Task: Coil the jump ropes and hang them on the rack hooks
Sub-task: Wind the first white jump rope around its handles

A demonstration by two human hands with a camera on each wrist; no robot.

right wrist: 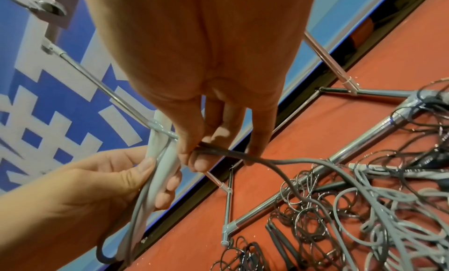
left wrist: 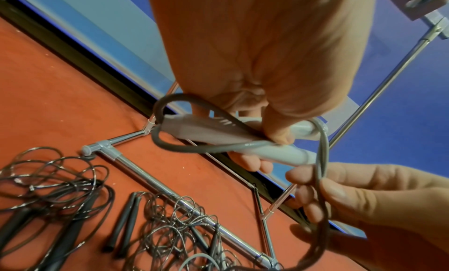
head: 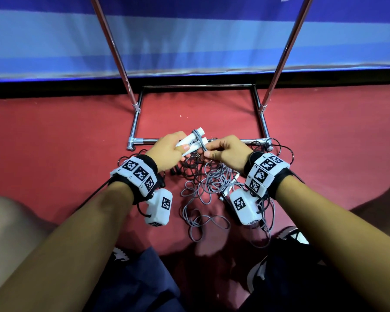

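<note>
Left hand (head: 167, 149) clamps both white handles (head: 193, 140) above rack base (head: 142, 140); right hand (head: 225, 152) pinches grey rope (right wrist: 279, 163) beside them.

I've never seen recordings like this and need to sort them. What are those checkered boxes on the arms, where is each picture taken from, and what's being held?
No machine here: a person kneels on a red floor. The checkered boxes are wrist-worn cameras; the wide picture comes from a head camera, the other two look along each hand. The left hand grips two white handles of a jump rope together. The right hand pinches its grey cord, looped around them. More ropes lie tangled on the floor at the rack base.
</note>
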